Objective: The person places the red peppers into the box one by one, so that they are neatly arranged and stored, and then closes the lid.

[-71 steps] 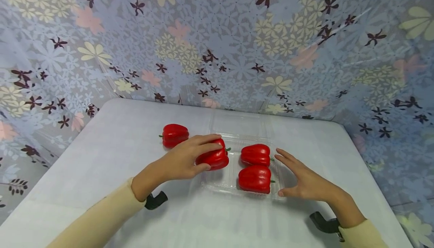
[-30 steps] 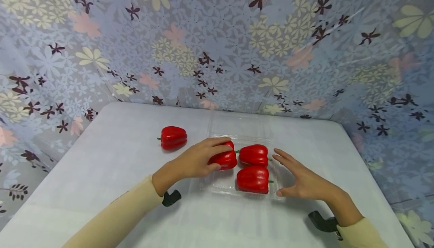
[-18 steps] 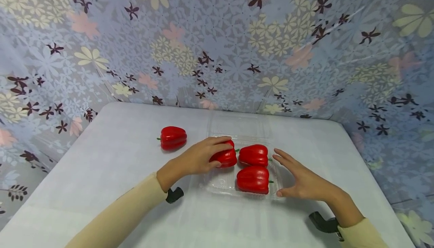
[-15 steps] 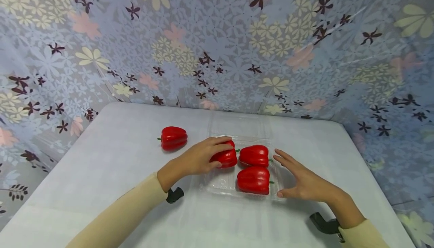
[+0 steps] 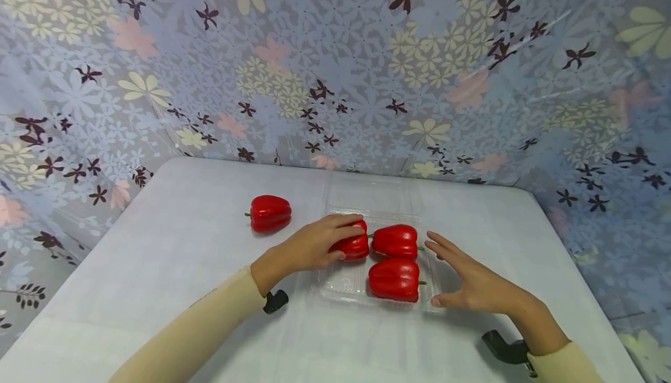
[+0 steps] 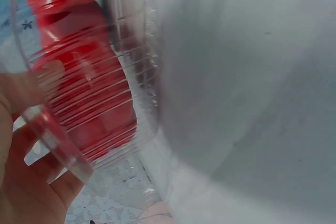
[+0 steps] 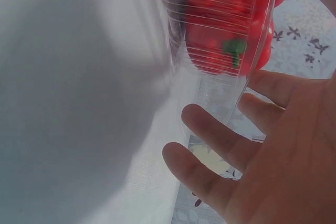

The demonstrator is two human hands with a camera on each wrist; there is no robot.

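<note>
In the head view my left hand (image 5: 309, 247) grips a red bell pepper (image 5: 356, 246) from the left, thumb on the near side and fingers over the top. That pepper is at the back left of a clear plastic container (image 5: 335, 284), its green stem towards a second pepper (image 5: 395, 240). A third pepper (image 5: 394, 280) lies in front of the second. The left wrist view shows the held pepper (image 6: 94, 98) through the ribbed wall. Beside the container's right side my right hand (image 5: 474, 281) holds nothing, its fingers spread; whether they touch the rim I cannot tell.
Another red pepper (image 5: 269, 214) lies on the white tabletop (image 5: 199, 243), left of the container. The clear lid (image 5: 369, 194) is laid back behind the container. A floral cloth (image 5: 335, 68) hangs behind the table. Black wrist mounts (image 5: 505, 348) jut below both wrists.
My left hand has carried its pepper rightward, close up to the other two in the container, with slight motion lately. The right hand has stayed nearly still.
</note>
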